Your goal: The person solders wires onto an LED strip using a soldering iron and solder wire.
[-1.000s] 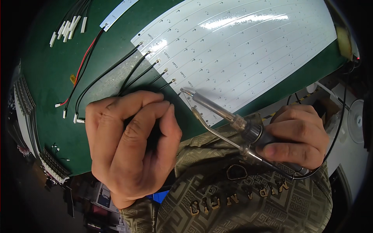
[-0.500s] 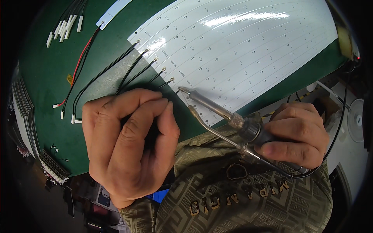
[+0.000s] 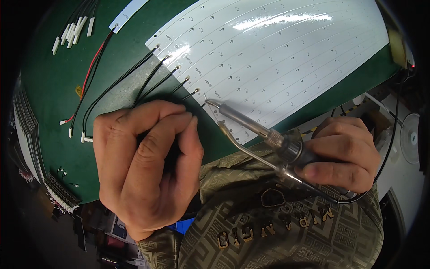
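At far left, a stack (image 3: pixel 27 130) of strips is lying along the edge of the green mat (image 3: pixel 50 78). White plugs (image 3: pixel 72 33) are fanning out at the upper left; beside them, a red-and-black lead (image 3: pixel 95 58) is trailing from a strip (image 3: pixel 129 13). The left hand (image 3: pixel 148 166) is pressing thumb and fingertips together; one cannot tell whether anything is being pinched between them. Behind it, five black wires (image 3: pixel 160 81) are running to the left edge of the white board (image 3: pixel 277 62), which is lying across the mat at upper centre. A bent tube (image 3: pixel 242 150) is extending below the iron (image 3: pixel 251 123), whose tip is pointing at that edge, contact unclear. The right hand (image 3: pixel 345 152) is wrapping the iron's handle.
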Demonstrator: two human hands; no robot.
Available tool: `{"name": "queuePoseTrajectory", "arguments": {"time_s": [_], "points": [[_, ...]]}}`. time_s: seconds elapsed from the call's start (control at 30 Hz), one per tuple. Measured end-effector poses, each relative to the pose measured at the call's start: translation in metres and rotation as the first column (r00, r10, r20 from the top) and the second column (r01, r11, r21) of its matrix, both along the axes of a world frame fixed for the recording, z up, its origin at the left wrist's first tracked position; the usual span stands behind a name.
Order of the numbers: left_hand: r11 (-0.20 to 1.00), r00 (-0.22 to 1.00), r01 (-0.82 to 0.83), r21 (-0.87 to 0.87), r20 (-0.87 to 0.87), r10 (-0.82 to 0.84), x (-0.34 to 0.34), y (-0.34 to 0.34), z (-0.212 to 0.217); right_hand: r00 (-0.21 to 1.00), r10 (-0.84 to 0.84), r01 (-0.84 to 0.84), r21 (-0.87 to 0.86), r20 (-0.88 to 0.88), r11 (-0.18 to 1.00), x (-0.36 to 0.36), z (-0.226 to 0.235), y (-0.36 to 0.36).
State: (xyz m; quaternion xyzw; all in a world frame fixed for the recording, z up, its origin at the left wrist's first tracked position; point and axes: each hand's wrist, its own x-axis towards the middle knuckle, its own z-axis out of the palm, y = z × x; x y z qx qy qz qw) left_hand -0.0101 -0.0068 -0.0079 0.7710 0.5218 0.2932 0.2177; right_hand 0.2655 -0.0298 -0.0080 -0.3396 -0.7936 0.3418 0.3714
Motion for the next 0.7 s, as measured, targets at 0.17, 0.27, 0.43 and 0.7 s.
{"name": "queuePoseTrajectory", "arguments": {"time_s": [0.17, 0.27, 0.43, 0.7], "points": [[1.0, 1.0, -0.013, 0.0, -0.006, 0.013, 0.0012, -0.0021, 0.0003, 0.998, 0.007, -0.005, 0.031, -0.066, 1.0, 0.0043, -0.0047, -0.0006], [1.0, 1.0, -0.016, 0.002, -0.012, 0.016, 0.0009, -0.0023, -0.0005, 0.992, 0.003, 0.004, 0.049, -0.125, 0.999, 0.0068, -0.0047, -0.0007], [1.0, 1.0, -0.003, 0.025, -0.004, 0.003, 0.0016, -0.0019, -0.0025, 1.0, 0.014, -0.013, 0.045, -0.015, 0.999, 0.0074, -0.001, 0.0006], [1.0, 1.0, -0.002, 0.015, -0.007, 0.002, 0.0041, -0.0015, -0.0005, 1.0, 0.002, -0.002, -0.031, 0.002, 1.0, 0.0037, 0.0004, 0.0021]]}}
